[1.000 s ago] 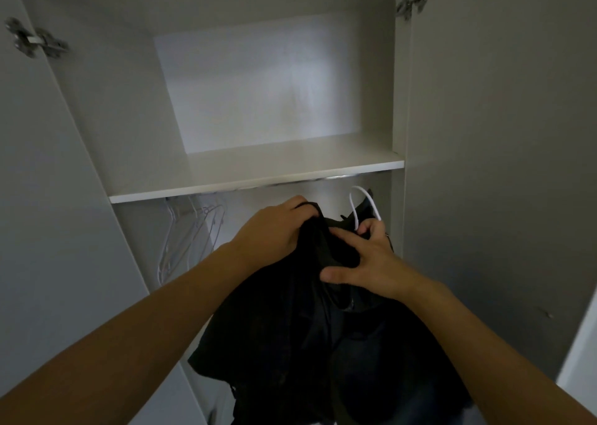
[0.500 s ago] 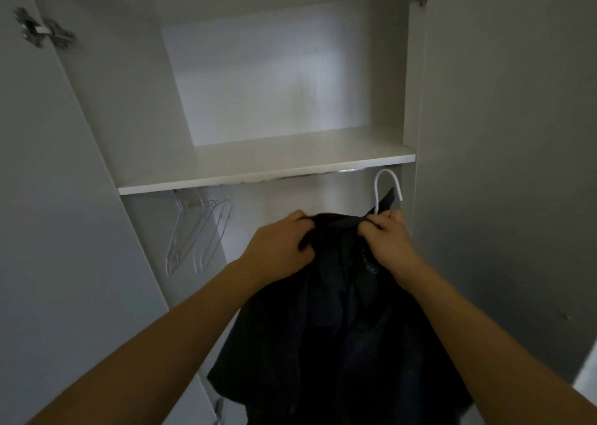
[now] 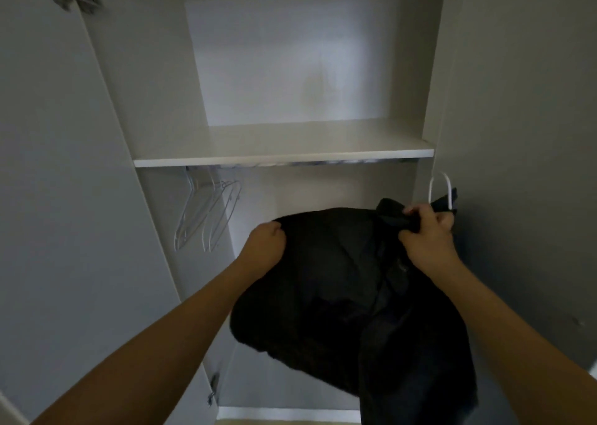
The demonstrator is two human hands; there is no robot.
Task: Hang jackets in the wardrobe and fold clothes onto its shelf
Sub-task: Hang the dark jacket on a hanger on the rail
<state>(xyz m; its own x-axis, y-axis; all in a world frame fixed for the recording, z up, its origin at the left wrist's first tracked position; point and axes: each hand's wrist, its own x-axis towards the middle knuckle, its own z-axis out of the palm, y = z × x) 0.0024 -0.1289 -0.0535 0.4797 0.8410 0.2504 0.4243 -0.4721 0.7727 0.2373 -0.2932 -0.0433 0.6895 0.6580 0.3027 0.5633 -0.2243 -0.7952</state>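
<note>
A black jacket [image 3: 342,282] hangs between my hands in front of the open white wardrobe. My left hand [image 3: 265,243] grips its left shoulder. My right hand [image 3: 426,234] grips the collar together with a white hanger whose hook [image 3: 439,188] sticks up above my fingers, beside the wardrobe's right wall. The hook is below the metal rail [image 3: 323,163] and does not touch it. The hanger's body is hidden inside the jacket. The white shelf [image 3: 284,148] above the rail holds nothing.
Several bare white hangers [image 3: 206,217] hang on the rail's left end. The left door [image 3: 58,198] and right door [image 3: 523,166] stand open on either side. A hinge [image 3: 213,389] shows low on the left door.
My hands have drawn apart, spreading the jacket's shoulders wide. My right hand has carried the hanger hook rightward, close to the wardrobe's right wall.
</note>
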